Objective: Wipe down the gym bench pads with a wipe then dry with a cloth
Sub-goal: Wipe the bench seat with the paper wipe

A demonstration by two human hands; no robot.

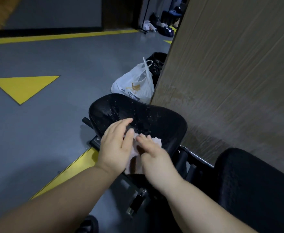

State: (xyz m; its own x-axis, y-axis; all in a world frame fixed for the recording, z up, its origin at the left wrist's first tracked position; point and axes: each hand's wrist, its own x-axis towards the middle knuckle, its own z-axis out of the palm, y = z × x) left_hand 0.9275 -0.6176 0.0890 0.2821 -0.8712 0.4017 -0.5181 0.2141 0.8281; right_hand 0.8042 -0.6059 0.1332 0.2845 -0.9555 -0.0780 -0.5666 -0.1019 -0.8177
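Head view: the left hand (116,147) and right hand (154,158), fingers straight and gripping nothing, are pressing a pale wipe (156,141) flat on the near edge of the droplet-speckled seat pad (138,110), apparently spreading it for broad wiping contact.

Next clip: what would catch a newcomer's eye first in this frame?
The left hand and right hand meet on a pale wipe at the near edge of the black bench pad, whose surface is speckled with droplets. A bright yellow triangle marks the grey floor to the left. A white plastic bag sits behind the pad, beside a wooden panel.
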